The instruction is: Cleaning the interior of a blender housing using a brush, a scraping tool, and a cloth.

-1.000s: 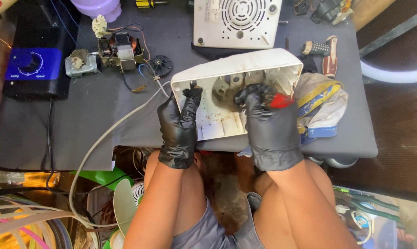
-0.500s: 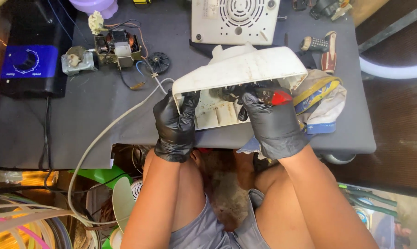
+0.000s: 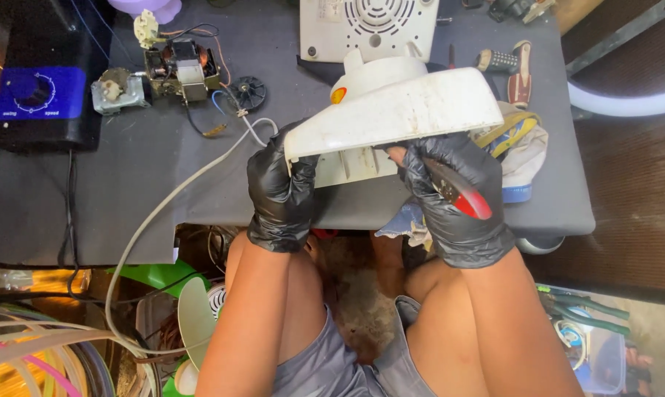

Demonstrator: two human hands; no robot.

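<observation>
White plastic appliance housing (image 3: pixel 395 110), tipped up on edge over the front part of the bench (image 3: pixel 126 169); its long axis runs left-right, rising a little toward the right; outer shell faces the camera, the open underside turned down and toward the person; a small orange indicator lens (image 3: pixel 338 95) shows near its left end; a ribbed inner part is visible just below the lower rim, between the two hands.

Left hand (image 3: pixel 281 187), black glove, clamped on the housing's lower left corner; fingers curled up onto the shell, thumb side under the rim; touching, carrying that end.

Right hand (image 3: pixel 457 195), black glove, at the lower right of the housing; fingertips reach under the rim into the underside; the same hand is closed round a red-handled tool (image 3: pixel 461 195), the handle lying along the palm, pointing down-right; the working tip is hidden behind the fingers and the rim, so kind of tool cannot be told. Both hands are about equally near; housing lies directly above and forward of each.

A grey power cord (image 3: pixel 170 206) leaves from behind the left hand, runs down-left off the bench edge.

Further out: a crumpled cloth with yellow straps (image 3: pixel 520 140) just right of the housing; a bare electric motor (image 3: pixel 178 70) with loose wires at upper left; a black box with a blue dial panel (image 3: pixel 38 95) far left; a white vented appliance base (image 3: pixel 369 26) behind the housing.
</observation>
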